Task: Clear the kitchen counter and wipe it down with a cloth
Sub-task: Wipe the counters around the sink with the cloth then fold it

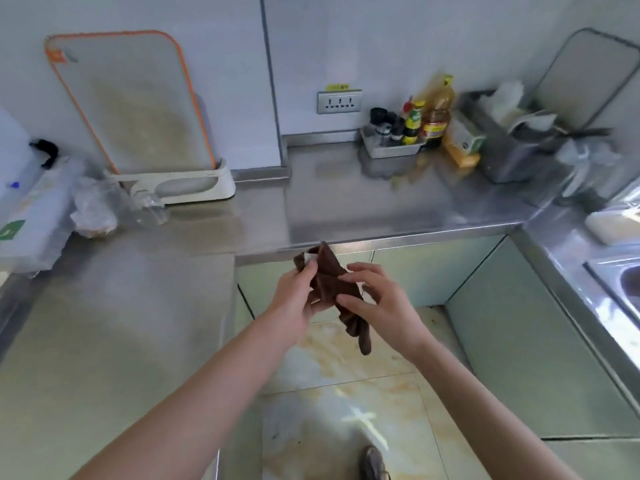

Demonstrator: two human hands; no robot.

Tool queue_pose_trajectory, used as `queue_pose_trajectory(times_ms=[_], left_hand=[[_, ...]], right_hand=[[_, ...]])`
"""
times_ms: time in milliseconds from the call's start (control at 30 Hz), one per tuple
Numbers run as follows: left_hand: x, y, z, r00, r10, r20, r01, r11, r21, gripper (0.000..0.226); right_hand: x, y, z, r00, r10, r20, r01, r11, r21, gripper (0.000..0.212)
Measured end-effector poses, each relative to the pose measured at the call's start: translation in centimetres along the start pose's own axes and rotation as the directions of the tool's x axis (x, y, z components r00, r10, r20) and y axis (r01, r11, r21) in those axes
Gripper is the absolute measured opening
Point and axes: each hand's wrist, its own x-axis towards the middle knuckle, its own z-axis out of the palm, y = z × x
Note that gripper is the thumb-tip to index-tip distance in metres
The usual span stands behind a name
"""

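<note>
A dark brown cloth (330,278) hangs crumpled between both hands, in front of the steel counter's (346,209) front edge and above the floor. My left hand (294,299) pinches its upper left part. My right hand (384,306) grips it from the right with thumb and fingers, and a tail of cloth dangles below. The counter runs in an L shape around me, with a bare steel stretch straight ahead of the hands.
An orange-rimmed cutting board (128,102) stands in a white holder at back left, beside plastic bags (93,209) and a white pack (27,220). A tray of sauce bottles (405,133), a yellow box (462,143) and a steel container (516,147) sit at back right. The sink (623,282) lies at right.
</note>
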Motion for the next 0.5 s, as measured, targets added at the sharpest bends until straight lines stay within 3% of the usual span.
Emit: queue_pose_trajectory(times_ms=[67, 200, 367, 433, 500], left_hand=[[1.1, 0.0, 3.2, 0.998, -0.005, 0.065, 0.003, 1.000, 0.024, 0.023], [3.7, -0.6, 10.2, 0.989, 0.014, 0.147, -0.040, 0.984, 0.174, 0.018], [5.9, -1.5, 19.9, 0.952, 0.014, 0.306, -0.144, 0.902, 0.407, 0.033], [5.9, -1.2, 24.2, 0.913, -0.017, 0.409, -0.184, 0.874, 0.449, 0.041], [6.0, -1.2, 28.5, 0.818, -0.123, 0.563, -0.137, 0.907, 0.397, 0.034]], right_hand=[[-0.1, 0.7, -3.2, 0.990, -0.006, -0.143, 0.000, 0.999, -0.043, 0.010], [-0.5, 2.0, -10.5, 0.904, 0.112, -0.414, -0.036, 0.982, 0.186, 0.022], [-0.3, 3.0, -20.4, 0.818, 0.146, -0.556, -0.033, 0.977, 0.209, 0.023], [-0.4, 3.0, -24.2, 0.796, 0.134, -0.590, -0.024, 0.981, 0.190, 0.023], [-0.6, 3.1, -27.9, 0.762, 0.165, -0.626, 0.000, 0.967, 0.255, 0.024]])
